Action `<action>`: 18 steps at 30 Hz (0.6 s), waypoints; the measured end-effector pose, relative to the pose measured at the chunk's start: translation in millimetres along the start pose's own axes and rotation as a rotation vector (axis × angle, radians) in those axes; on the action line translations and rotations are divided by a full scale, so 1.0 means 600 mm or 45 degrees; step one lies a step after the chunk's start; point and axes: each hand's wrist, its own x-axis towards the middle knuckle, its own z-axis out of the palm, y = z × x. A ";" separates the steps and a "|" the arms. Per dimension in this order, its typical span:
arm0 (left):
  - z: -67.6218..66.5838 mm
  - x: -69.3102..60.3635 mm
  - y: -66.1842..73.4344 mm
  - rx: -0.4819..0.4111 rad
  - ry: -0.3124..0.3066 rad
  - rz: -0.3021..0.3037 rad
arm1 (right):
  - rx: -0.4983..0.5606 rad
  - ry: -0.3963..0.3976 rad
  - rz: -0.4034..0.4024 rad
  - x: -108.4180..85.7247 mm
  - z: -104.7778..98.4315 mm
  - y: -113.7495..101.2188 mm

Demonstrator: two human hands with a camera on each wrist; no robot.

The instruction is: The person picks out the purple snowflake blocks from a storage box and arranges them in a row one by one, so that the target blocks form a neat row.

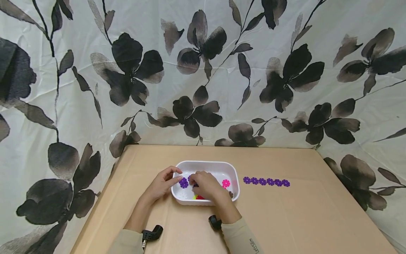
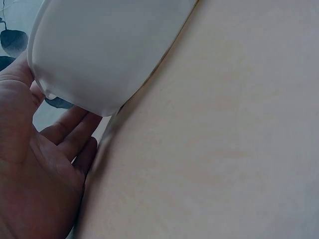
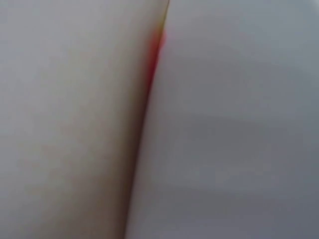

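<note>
A white plastic tray (image 1: 207, 202) with rounded corners sits on the table and holds small flower-shaped pieces. My left hand (image 1: 162, 184) grips the tray's left end, thumb at the rim; the left wrist view shows its fingers (image 2: 75, 130) around the outside wall. Inside the tray, my right hand (image 1: 204, 184) reaches down with bent fingers, and its fingertips are hidden. A dark piece (image 1: 195, 185) shows by those fingers. Near the left hand lies a purple piece (image 1: 183, 182); a pink piece (image 1: 226, 183) lies to the right. Red pieces (image 1: 200, 197) show at the near wall.
Right of the tray, several purple flower-shaped pieces (image 1: 266, 181) form a straight row on the tan table (image 1: 304, 218). A white cloth with dark flowers (image 1: 234, 81) hangs behind the table. The right wrist view is mostly blurred tray wall.
</note>
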 end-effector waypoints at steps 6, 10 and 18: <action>0.000 0.000 0.000 -0.001 0.003 -0.005 | 0.097 -0.052 0.043 -0.005 -0.005 -0.001; -0.001 0.000 0.003 0.008 0.005 -0.023 | 0.123 -0.088 0.052 -0.008 -0.010 -0.002; -0.002 -0.001 0.004 0.011 -0.007 -0.009 | 0.147 -0.090 0.052 -0.008 -0.014 -0.002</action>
